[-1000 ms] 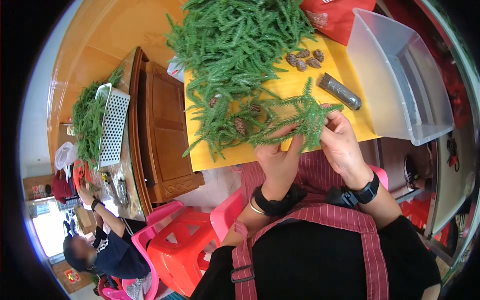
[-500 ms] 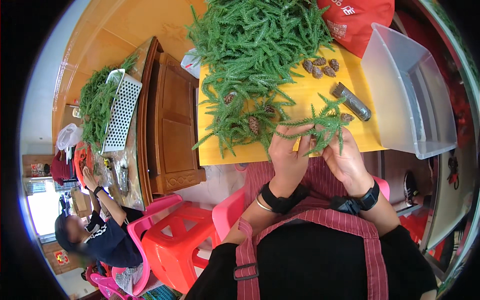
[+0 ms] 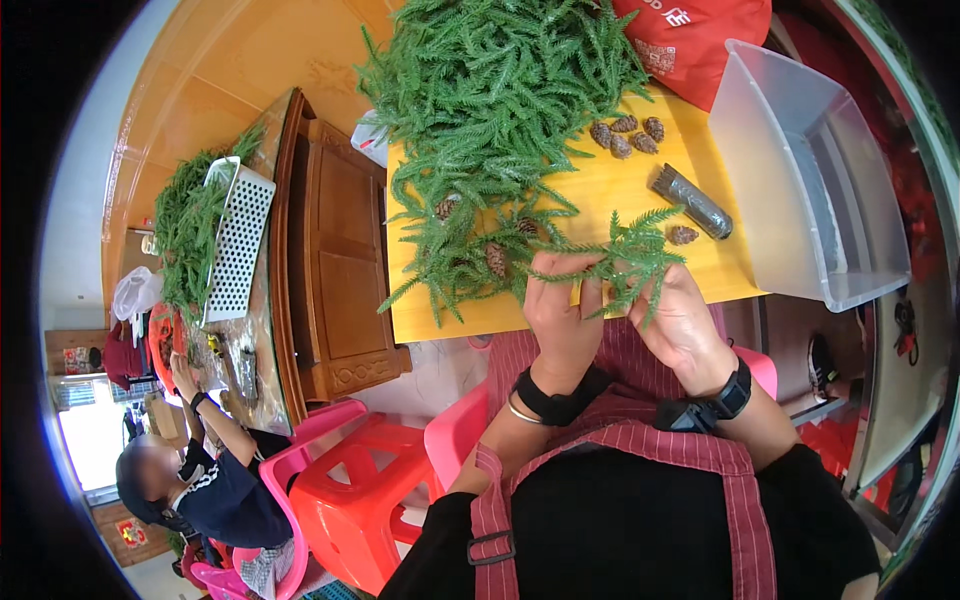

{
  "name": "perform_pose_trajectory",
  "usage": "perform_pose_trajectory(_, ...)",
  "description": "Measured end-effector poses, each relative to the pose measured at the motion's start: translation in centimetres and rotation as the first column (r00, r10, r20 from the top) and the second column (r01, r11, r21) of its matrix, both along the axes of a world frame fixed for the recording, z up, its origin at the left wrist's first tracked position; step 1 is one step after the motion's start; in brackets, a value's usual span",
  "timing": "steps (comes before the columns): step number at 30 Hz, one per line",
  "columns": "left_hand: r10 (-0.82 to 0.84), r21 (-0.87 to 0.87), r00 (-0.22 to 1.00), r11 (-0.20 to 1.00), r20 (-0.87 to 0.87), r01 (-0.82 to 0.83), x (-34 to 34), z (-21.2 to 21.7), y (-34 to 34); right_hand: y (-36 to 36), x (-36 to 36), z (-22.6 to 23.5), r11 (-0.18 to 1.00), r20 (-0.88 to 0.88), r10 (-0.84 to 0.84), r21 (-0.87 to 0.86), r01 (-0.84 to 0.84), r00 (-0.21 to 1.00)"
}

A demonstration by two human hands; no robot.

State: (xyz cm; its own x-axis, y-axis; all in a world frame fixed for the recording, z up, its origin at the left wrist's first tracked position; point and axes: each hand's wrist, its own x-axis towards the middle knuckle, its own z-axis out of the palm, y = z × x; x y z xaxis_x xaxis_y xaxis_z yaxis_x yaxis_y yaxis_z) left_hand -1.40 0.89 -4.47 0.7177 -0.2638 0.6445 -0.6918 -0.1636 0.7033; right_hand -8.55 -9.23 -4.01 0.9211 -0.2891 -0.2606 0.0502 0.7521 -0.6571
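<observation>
A small artificial pine sprig (image 3: 632, 262) with several green tips is held up over the near edge of the yellow table (image 3: 610, 195). My left hand (image 3: 562, 300) pinches it at its left side, the fingers closed. On the other side my right hand (image 3: 682, 325) grips the sprig low down, its fingertips partly covered by needles. Just beyond my right hand lies a single pine cone (image 3: 683, 235), beside a bundle of dark wires in clear wrapping (image 3: 692, 202). Left of my left hand are sprigs with brown pine cones (image 3: 496, 260) among them.
A big heap of green sprigs (image 3: 500, 90) covers the table's far part. Several loose cones (image 3: 620, 146) lie near a red bag (image 3: 690, 45). A clear plastic bin (image 3: 765, 190) stands at right. Left, a co-worker (image 3: 215, 480) sits by a white perforated basket (image 3: 240, 245) and red stool (image 3: 360, 500).
The view has shifted slightly, so the table's things sit a little further left. Both hands still hold the sprig, which has turned slightly; the lone cone now shows more fully.
</observation>
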Motion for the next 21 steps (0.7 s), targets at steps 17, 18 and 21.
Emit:
perform_pose_trajectory(17,-0.105,-0.148,0.909,0.988,-0.404,0.048,0.2,-0.4,-0.5,1.2,1.7,1.3,0.953,-0.042,-0.193,-0.246,0.177,0.98)
perform_pose_trajectory(18,-0.107,-0.148,0.909,0.988,-0.404,0.05,0.2,-0.4,-0.5,1.1,1.7,1.1,0.952,-0.042,-0.195,-0.246,0.179,0.98)
perform_pose_trajectory(21,-0.143,-0.198,0.858,0.979,-0.494,0.05,0.3,-0.3,-0.6,0.8,1.7,0.6,0.956,-0.028,-0.177,-0.242,0.165,0.984)
